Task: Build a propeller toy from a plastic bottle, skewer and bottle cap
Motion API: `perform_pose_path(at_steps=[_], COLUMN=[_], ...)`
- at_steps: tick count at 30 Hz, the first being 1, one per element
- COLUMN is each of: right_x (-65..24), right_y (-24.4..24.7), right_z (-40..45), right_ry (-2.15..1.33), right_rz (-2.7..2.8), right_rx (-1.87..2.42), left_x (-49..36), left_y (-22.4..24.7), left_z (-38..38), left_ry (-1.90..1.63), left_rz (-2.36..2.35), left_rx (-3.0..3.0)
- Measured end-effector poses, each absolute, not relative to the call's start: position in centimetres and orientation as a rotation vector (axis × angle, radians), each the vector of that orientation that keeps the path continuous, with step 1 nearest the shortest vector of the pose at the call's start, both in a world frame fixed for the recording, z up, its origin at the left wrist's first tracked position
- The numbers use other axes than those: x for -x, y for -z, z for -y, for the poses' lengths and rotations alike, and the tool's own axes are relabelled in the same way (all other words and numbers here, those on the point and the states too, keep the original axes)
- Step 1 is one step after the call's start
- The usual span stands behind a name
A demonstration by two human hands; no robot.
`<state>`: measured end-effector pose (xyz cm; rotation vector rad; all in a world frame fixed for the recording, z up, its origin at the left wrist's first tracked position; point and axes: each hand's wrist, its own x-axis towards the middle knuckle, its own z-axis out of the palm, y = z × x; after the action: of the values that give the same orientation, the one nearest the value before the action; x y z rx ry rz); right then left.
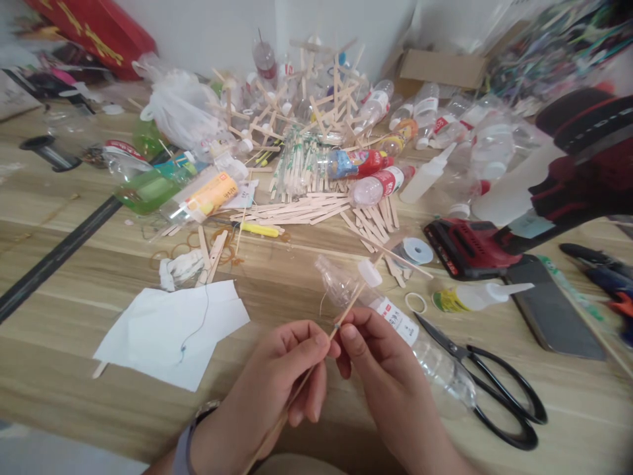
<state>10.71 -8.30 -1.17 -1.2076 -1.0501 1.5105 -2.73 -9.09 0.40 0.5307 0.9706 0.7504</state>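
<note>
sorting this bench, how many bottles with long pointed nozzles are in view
2: a white bottle left of the power tool, and a yellow-marked bottle lying just beyond the scissors. More may be hidden.

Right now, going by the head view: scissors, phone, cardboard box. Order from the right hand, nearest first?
From the right hand:
1. Scissors: just to its right.
2. Phone: farther right, past the scissors.
3. Cardboard box: far back, right of centre.
</note>
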Motion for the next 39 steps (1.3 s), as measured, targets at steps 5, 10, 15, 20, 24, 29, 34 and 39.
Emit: perform_pose_path(at_steps=[5, 10, 15, 20, 24, 29, 34, 39], right_x=[-10.8, -10.8, -11.0, -11.1, -11.1, -11.3, -11.2, -10.8], right_y=[1.4, 1.4, 1.6, 1.2, 1.3, 2.2, 2.0, 1.6], right_z=[8.4, 8.4, 8.7, 9.2, 9.3, 8.9, 8.7, 8.6], right_ry=[-1.483, -1.476, -1.437, -1.498, -1.592, -1.424, -1.462, -1.621], right_rz=[1.081, 1.049, 1.066, 1.096, 1.022, 1.048, 0.998, 0.764], right_rx=[1.224, 1.273, 1.261, 1.339, 1.358, 1.226, 1.172, 1.070], left_x=[2.7, 2.8, 2.7, 2.6, 2.7, 2.6, 2.6, 2.7], left_y=[-0.3, 0.0, 0.0, -0.2, -0.2, 0.0, -0.1, 0.1], left_z=[9.2, 9.0, 9.0, 9.1, 9.1, 9.1, 9.1, 9.3], left_ry=[-0.798, -0.803, -0.807, -0.809, -0.803, -0.807, -0.813, -0.822], left_rz=[-1.032, -1.034, -1.066, -1.090, -1.083, -1.072, -1.075, -1.075], left_rx=[-0.534, -0.521, -0.502, -0.519, -0.523, -0.521, -0.510, -0.517])
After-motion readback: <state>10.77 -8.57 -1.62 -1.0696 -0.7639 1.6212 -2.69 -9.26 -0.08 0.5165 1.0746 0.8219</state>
